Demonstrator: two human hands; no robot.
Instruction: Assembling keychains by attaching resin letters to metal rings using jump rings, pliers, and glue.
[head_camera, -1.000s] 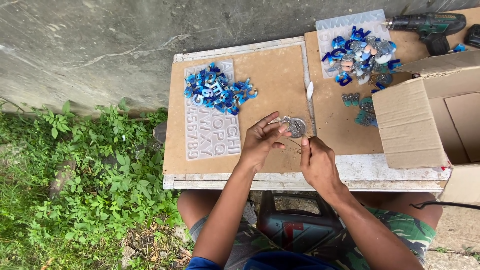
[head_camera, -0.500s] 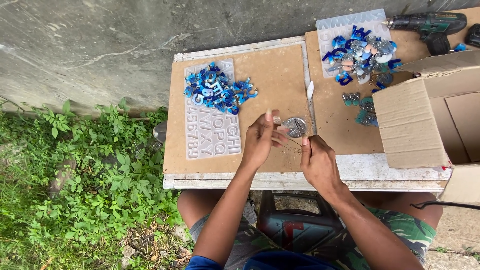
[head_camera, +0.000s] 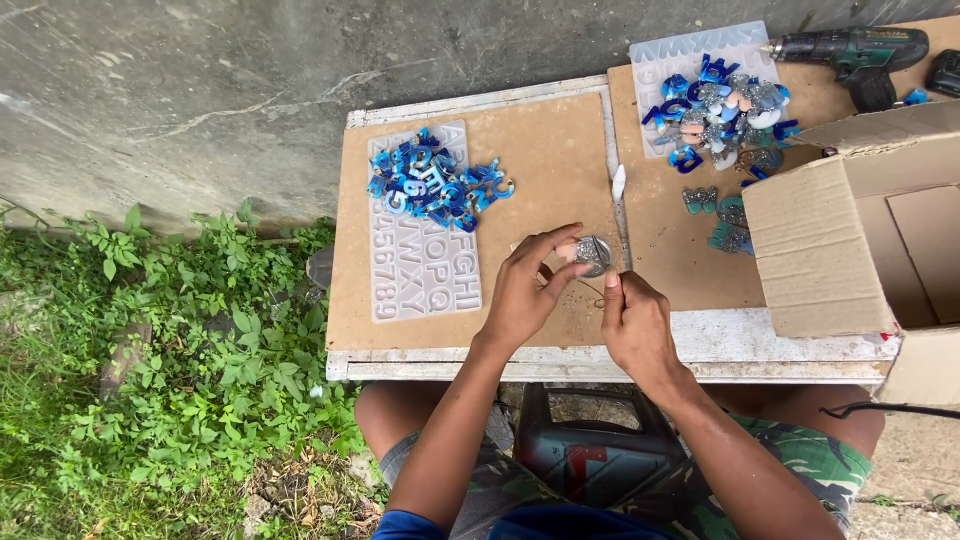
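Note:
My left hand (head_camera: 525, 290) pinches a small round silvery glittery piece (head_camera: 592, 252) between thumb and fingers, above the brown board (head_camera: 540, 150) on the table. My right hand (head_camera: 635, 325) is just to its right, fingers pinched on something thin that runs toward the piece; it is too small to name. A clear letter mould sheet (head_camera: 420, 265) lies left of my hands, with a heap of several blue letter shapes (head_camera: 435, 185) on its upper half.
A second mould sheet (head_camera: 665, 50) at the back right carries a pile of blue and silver pieces (head_camera: 720, 105). A green drill (head_camera: 850, 50) lies behind an open cardboard box (head_camera: 850, 240). A small white stick (head_camera: 618, 182) lies on the board. Concrete wall behind, weeds (head_camera: 150, 380) left.
My left hand has turned the round piece slightly and my right hand has shifted a little closer to it. Nothing else has moved.

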